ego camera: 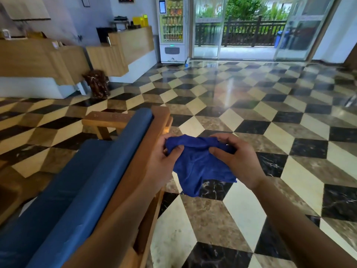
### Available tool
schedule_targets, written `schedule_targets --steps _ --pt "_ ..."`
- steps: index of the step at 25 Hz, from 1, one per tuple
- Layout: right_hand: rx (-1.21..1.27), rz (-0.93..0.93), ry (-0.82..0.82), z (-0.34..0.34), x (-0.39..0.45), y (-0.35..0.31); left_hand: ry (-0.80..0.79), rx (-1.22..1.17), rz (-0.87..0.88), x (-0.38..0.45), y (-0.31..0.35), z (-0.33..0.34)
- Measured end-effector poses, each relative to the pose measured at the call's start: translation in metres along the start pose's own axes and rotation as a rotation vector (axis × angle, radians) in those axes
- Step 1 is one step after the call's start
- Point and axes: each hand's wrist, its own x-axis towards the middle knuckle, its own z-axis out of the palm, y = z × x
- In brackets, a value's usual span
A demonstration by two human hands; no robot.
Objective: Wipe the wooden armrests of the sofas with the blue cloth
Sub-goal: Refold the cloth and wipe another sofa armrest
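Over a checkered floor [241, 117], our fingers pinch the blue cloth [199, 165] along its bunched top edge, left hand [164, 161] and right hand [237, 159] holding it up just beside the sofa's wooden armrest [135, 163].

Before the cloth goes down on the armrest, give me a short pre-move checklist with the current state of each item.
1. Blue cloth in hand: ok, left hand and right hand both grip its top edge.
2. Cloth folded into a pad: not ok, it hangs loose and bunched.
3. Cloth on wood: not ok, held over the tiled floor.
4. Near wooden armrest within reach: ok, beside the left hand.
5. Armrest dust: cannot tell.
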Motion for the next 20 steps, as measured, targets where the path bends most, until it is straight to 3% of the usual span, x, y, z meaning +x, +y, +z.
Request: schedule_targets --steps 10,20 --pt "0.073 0.094 0.056 0.024 0.156 0.058 -0.053 0.051 0.006 0.179 -0.068 0.010" --pt "-0.021 0.087 0.065 -0.035 0.309 0.144 -0.109 0.027 -0.014 0.325 -0.073 0.108"
